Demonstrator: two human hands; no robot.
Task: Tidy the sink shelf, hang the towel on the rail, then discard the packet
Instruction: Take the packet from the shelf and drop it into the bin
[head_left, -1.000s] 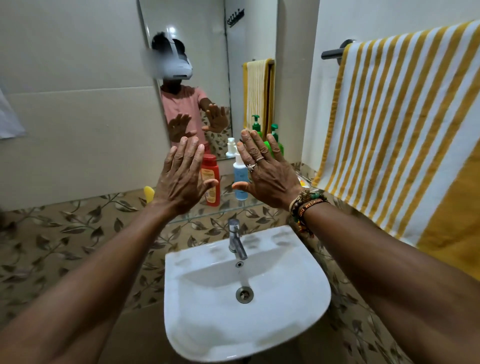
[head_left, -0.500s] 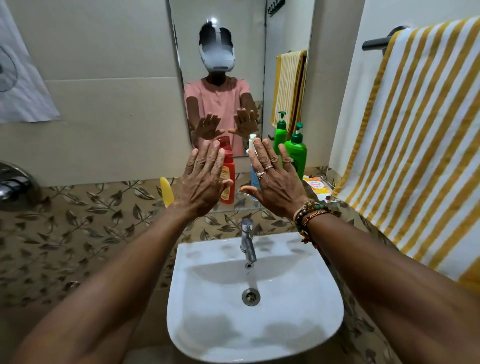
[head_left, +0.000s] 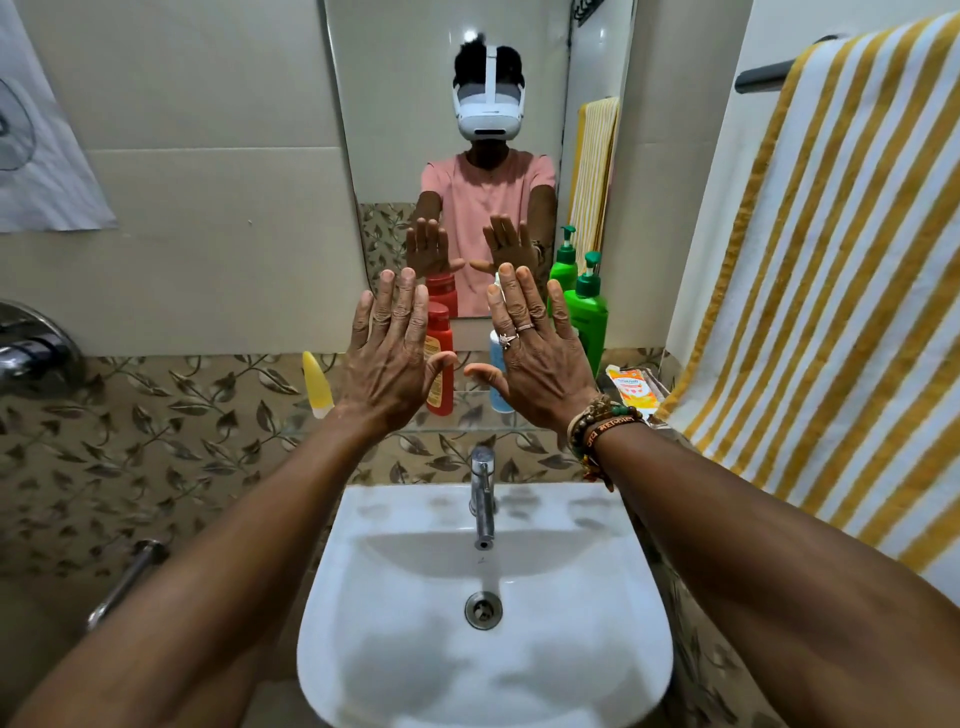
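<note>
Hands spread flat above the white ceramic sink (head_left: 613, 623).
Left hand (head_left: 387, 371) and right hand (head_left: 537, 371) hold nothing; yellow-and-white striped towel (head_left: 810, 291) hangs on the dark rail (head_left: 763, 80), orange packet (head_left: 631, 391) lies on the glass shelf (head_left: 467, 427).

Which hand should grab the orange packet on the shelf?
The right hand, probably. The packet lies at the shelf's right end, just beyond that hand's wrist. The left hand is on the far side, in front of the red bottle. Both hands are open and empty.

Even, bright indoor light; lamp glare in mirror (head_left: 395, 93) (wide-angle bending at edges); sharp focus
</note>
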